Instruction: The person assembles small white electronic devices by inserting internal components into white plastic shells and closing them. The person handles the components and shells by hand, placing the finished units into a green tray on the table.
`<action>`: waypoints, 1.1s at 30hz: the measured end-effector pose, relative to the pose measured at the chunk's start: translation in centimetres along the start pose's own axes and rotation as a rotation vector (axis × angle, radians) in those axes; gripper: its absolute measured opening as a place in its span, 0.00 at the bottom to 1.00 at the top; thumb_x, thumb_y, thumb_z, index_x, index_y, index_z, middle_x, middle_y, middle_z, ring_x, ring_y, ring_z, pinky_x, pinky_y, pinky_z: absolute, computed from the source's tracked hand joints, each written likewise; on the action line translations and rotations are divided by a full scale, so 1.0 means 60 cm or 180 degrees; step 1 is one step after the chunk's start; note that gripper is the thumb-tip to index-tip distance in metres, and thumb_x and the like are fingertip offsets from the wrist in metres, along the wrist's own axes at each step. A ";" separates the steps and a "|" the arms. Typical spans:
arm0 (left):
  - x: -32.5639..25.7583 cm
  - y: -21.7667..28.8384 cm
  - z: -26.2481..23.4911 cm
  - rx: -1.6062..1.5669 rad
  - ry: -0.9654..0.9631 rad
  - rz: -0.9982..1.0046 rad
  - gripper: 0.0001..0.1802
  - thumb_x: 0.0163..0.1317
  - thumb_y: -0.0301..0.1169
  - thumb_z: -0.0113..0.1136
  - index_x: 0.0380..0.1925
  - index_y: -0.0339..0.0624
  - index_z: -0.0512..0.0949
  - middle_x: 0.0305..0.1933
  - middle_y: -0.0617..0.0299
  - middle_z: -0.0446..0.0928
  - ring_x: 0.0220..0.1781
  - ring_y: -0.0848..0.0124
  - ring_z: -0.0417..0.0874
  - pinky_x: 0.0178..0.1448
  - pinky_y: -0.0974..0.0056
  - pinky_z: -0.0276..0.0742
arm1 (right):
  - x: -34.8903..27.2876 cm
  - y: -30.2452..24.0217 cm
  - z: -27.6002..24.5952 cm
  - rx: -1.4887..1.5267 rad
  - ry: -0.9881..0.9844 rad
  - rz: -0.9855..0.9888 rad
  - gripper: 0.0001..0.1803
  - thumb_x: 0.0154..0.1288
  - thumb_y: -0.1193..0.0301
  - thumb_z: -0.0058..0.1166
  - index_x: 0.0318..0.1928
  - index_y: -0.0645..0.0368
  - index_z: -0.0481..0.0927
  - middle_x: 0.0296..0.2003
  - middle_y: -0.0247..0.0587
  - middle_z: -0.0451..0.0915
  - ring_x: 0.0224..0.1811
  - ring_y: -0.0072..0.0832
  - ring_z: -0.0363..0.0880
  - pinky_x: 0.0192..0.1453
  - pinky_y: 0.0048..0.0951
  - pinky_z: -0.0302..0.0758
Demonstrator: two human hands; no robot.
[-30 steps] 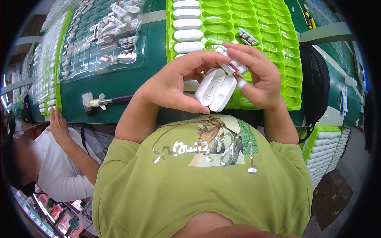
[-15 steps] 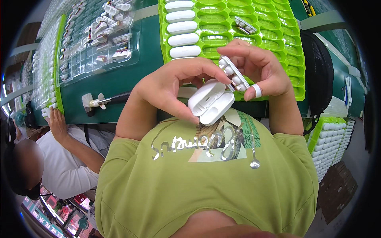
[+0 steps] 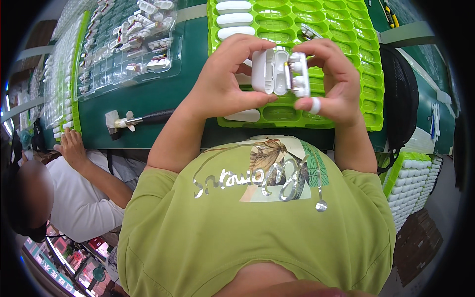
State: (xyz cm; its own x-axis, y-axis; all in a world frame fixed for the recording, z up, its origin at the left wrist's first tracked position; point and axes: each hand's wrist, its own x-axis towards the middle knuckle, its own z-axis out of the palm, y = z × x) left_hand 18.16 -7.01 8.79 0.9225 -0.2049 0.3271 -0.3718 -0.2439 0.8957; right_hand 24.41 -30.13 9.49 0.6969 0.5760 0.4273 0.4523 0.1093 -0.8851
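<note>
My left hand (image 3: 217, 79) is closed round a white earbud charging case (image 3: 262, 73), its lid swung open. Close beside the case, my right hand (image 3: 337, 81) pinches a white inner insert (image 3: 301, 74) with rounded bumps and small parts on its back. A narrow gap seems to lie between insert and case. Both hands are raised over a bright green tray (image 3: 377, 116) with rows of oval pockets. Closed white cases (image 3: 234, 20) fill part of its left column, and one more insert (image 3: 310, 32) rests farther back in it.
Left of the green tray, a clear plastic tray (image 3: 106, 81) holds many loose white parts. A hammer (image 3: 115, 123) lies on the green table. A black bag (image 3: 401, 94) is at the right, above stacked trays (image 3: 409, 180). A co-worker's hand (image 3: 73, 147) touches a tray at far left.
Both hands have moved up and away from my body, over the green tray. Case and insert have turned more upright and now face each other.
</note>
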 end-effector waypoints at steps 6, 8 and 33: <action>-0.001 0.002 0.001 0.0263 -0.0173 0.0139 0.40 0.40 0.30 0.80 0.57 0.39 0.75 0.48 0.57 0.76 0.46 0.68 0.82 0.43 0.66 0.84 | 0.009 -0.005 0.008 -0.1354 -0.0165 -0.0520 0.37 0.36 0.59 0.79 0.50 0.60 0.82 0.44 0.44 0.81 0.47 0.40 0.78 0.53 0.37 0.73; -0.005 0.001 0.007 0.0136 -0.0149 0.0024 0.40 0.39 0.29 0.80 0.57 0.38 0.74 0.48 0.57 0.75 0.45 0.68 0.82 0.43 0.66 0.84 | 0.010 -0.005 0.009 -0.1371 -0.0171 -0.0518 0.37 0.35 0.59 0.79 0.50 0.60 0.82 0.44 0.43 0.81 0.47 0.40 0.78 0.53 0.38 0.73; -0.006 0.000 0.019 -0.0558 -0.0137 -0.0081 0.37 0.39 0.25 0.81 0.54 0.35 0.77 0.47 0.57 0.76 0.45 0.70 0.84 0.46 0.67 0.88 | 0.008 -0.019 -0.003 -0.1265 -0.0303 -0.0400 0.38 0.32 0.55 0.80 0.47 0.59 0.85 0.40 0.40 0.82 0.45 0.37 0.77 0.51 0.35 0.71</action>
State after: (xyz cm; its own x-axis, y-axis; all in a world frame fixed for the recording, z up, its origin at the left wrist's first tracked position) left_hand 17.72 -8.03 8.32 0.9246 -0.2422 0.2940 -0.3213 -0.0811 0.9435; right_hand 24.31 -30.10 10.71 0.5766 0.6524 0.4918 0.7227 -0.1266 -0.6794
